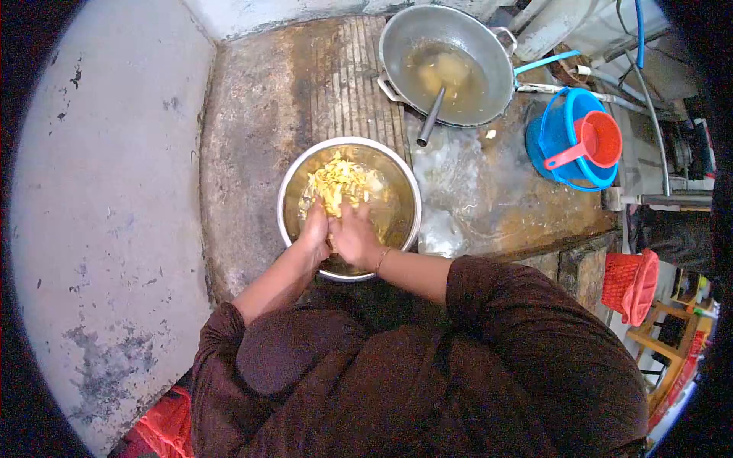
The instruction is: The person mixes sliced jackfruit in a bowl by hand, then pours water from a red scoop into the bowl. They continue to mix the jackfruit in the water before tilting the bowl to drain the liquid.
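A round steel basin (416, 195) stands in front of me with shallow liquid in it. Inside lies a heap of thin yellow slices (337, 177), whose exact kind does not show. Both my hands are low in the basin, side by side and touching, at the near edge of the heap. My left hand (316, 227) is turned on its side with the fingers curved around some slices. Pressed against it, my right hand (354, 233) has its back upward, its fingers bent into the slices. The fingertips are partly hidden by the yellow pieces.
Behind the basin to the right sits a large metal wok (496, 99) with cloudy liquid and a long-handled tool (432, 118). Farther right, a red dipper (600, 139) rests on a blue bucket (553, 126). A red basket (628, 282) is at lower right; a wall (114, 191) rises on the left.
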Motion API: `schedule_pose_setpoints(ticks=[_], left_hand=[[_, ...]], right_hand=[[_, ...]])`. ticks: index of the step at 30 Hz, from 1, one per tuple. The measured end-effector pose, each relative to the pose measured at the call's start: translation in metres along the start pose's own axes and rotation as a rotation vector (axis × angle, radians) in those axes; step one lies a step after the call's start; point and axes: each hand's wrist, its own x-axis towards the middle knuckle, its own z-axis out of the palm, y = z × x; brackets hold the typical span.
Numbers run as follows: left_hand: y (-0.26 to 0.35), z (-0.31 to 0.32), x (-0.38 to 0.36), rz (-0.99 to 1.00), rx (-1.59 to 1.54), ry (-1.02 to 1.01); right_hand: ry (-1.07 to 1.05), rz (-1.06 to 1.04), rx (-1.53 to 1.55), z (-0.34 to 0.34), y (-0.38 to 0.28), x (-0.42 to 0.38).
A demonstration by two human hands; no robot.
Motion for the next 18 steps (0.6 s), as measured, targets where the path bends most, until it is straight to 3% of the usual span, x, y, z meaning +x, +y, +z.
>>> schedule_pose_setpoints(ticks=[2, 6, 10, 12, 15, 18], left_hand=[[0.009, 0.004, -0.012, 0.050, -0.079, -0.094], [0.012, 0.003, -0.016, -0.031, -0.013, 0.047], [-0.002, -0.016, 0.005, 0.040, 0.123, 0.125], [0.008, 0.007, -0.010, -0.003, 0.027, 0.192], [-0.012, -0.020, 0.019, 0.055, 0.069, 0.257], [-0.006, -0.017, 0.010, 0.198, 0.738, 0.319]], right_hand=[[0.056, -0.090, -0.017, 0.001, -0.016, -0.010], [0.117, -0.305, -0.212, -0.006, -0.022, -0.010], [0.032, -0.117, -0.215, -0.020, -0.024, 0.011], [0.018, -0.117, -0.182, -0.018, -0.013, 0.030], [-0.048, -0.126, -0.225, -0.032, -0.012, 0.048], [-0.128, -0.094, -0.318, -0.043, -0.015, 0.063]])
